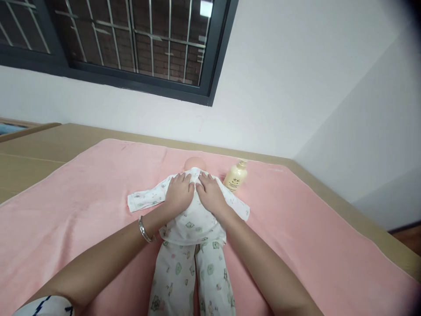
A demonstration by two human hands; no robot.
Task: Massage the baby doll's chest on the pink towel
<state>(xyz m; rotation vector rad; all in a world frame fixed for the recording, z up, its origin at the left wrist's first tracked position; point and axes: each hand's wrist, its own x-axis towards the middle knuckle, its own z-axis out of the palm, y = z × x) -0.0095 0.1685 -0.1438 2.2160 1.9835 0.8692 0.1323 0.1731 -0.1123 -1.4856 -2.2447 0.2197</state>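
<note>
A baby doll [195, 163] in a white printed long-sleeved top [194, 224] and matching trousers [174, 276] lies stretched out on a pink blanket [98, 210]. Only the round, bald crown of its head shows beyond the collar. My left hand [180, 191] rests flat on the left side of the upper top, fingers extended. On the right side, my right hand [210, 191] lies flat in the same way, the two thumbs close together in the middle. Neither hand grips anything. A silver bangle [144, 230] circles my left wrist.
A cream pump bottle [235, 176] stands on the blanket just right of the doll's head. The blanket covers a wooden surface [42, 145] that meets a white wall [263, 87]. Above is a dark-framed window [210, 57] with metal bars.
</note>
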